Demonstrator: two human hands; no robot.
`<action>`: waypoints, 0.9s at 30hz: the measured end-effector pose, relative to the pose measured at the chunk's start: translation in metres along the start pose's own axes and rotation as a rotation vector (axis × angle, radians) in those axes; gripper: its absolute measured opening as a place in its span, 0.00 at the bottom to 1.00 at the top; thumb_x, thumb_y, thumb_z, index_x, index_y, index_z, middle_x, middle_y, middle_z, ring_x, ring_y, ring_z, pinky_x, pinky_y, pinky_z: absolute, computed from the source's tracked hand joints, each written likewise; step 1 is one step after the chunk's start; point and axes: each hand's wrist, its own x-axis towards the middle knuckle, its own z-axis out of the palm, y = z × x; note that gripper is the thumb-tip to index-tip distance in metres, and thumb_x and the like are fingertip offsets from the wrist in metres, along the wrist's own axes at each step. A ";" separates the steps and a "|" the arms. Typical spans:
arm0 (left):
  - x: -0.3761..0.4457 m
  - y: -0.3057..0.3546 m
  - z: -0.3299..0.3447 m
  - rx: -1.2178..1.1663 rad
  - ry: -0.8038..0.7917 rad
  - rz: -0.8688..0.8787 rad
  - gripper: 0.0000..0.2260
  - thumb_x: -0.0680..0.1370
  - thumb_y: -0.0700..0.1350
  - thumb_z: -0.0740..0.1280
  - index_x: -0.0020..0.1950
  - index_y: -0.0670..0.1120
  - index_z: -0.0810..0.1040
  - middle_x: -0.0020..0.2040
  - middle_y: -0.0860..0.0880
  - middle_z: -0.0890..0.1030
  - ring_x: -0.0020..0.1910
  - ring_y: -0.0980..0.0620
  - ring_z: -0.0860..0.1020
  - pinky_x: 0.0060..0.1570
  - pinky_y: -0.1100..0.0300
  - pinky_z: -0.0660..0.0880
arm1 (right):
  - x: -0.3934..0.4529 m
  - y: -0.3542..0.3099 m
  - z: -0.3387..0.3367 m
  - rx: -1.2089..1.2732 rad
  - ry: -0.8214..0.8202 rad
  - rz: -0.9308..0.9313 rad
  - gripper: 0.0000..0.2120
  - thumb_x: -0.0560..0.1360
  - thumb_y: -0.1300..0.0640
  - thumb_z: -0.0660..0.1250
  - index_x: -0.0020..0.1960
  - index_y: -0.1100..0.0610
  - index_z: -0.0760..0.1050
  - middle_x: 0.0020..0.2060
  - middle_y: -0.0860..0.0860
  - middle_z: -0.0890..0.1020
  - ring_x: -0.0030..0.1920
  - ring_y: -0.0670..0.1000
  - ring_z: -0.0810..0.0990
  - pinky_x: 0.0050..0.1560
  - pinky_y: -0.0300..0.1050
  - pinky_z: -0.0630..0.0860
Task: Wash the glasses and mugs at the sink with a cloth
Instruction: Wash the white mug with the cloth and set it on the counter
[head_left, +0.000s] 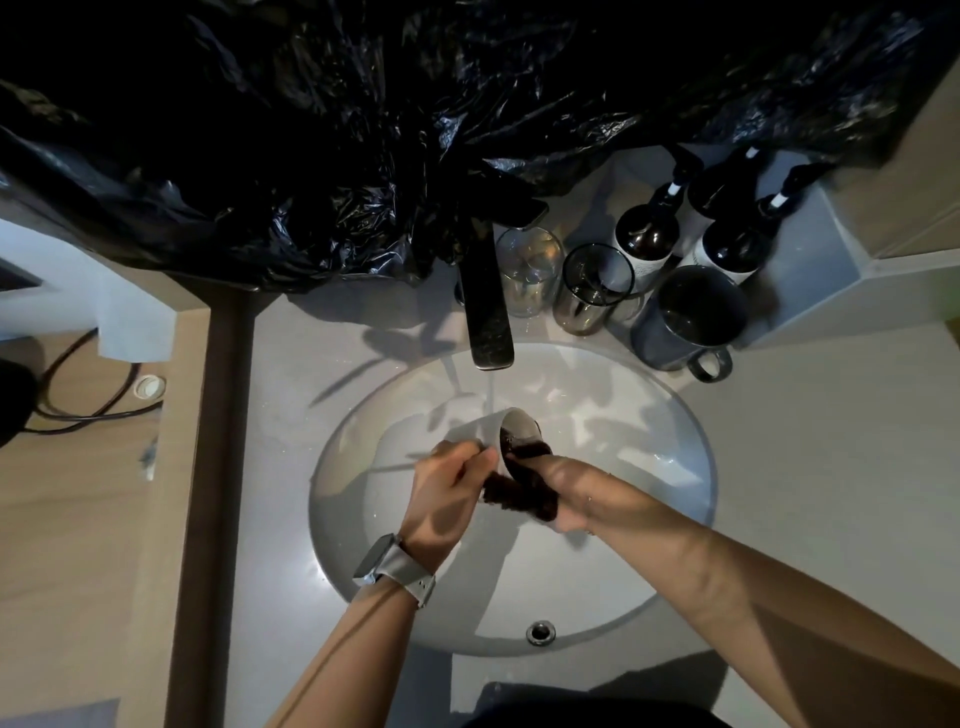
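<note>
Crinkled black plastic sheeting (363, 130) hangs at twelve o'clock over the smooth oval sink (675, 441). Three brown bottles (647, 239) at one o'clock carry white labels, print unreadable. Beside them stand a dark mug (691, 317) and two clear glasses (592, 288). My left hand (447, 493) grips a pale mug (511, 423) under the stream; my right hand (582, 493) fingers clamp a dark fuzzy cloth (524, 493) against it.

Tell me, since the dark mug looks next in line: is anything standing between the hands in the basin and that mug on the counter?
Nothing visible blocks it. The dark mug stands at the basin's far right rim, handle toward the sink. The tinted glass stands just left of it and the bottles behind. Both hands are busy: left hand holds the white mug, right hand the cloth.
</note>
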 end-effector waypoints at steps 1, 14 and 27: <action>-0.002 -0.003 0.000 0.013 -0.020 -0.001 0.19 0.80 0.51 0.63 0.31 0.45 0.67 0.29 0.52 0.69 0.31 0.58 0.67 0.36 0.58 0.66 | 0.000 0.000 -0.001 -0.002 -0.014 0.006 0.08 0.83 0.57 0.58 0.54 0.61 0.71 0.35 0.59 0.84 0.32 0.57 0.85 0.31 0.48 0.81; -0.003 0.009 -0.007 -0.408 -0.035 -0.206 0.20 0.82 0.36 0.61 0.30 0.46 0.68 0.25 0.57 0.70 0.27 0.62 0.69 0.32 0.72 0.66 | 0.004 -0.061 -0.022 -1.231 0.157 -0.650 0.08 0.78 0.52 0.62 0.50 0.56 0.76 0.42 0.54 0.82 0.43 0.55 0.82 0.47 0.51 0.79; 0.030 0.004 0.010 -0.404 -0.068 -0.181 0.18 0.80 0.45 0.65 0.31 0.44 0.67 0.31 0.47 0.65 0.32 0.53 0.64 0.35 0.65 0.62 | -0.043 -0.003 -0.059 -0.161 0.528 -0.853 0.13 0.80 0.55 0.63 0.47 0.65 0.80 0.34 0.56 0.83 0.33 0.49 0.81 0.28 0.32 0.73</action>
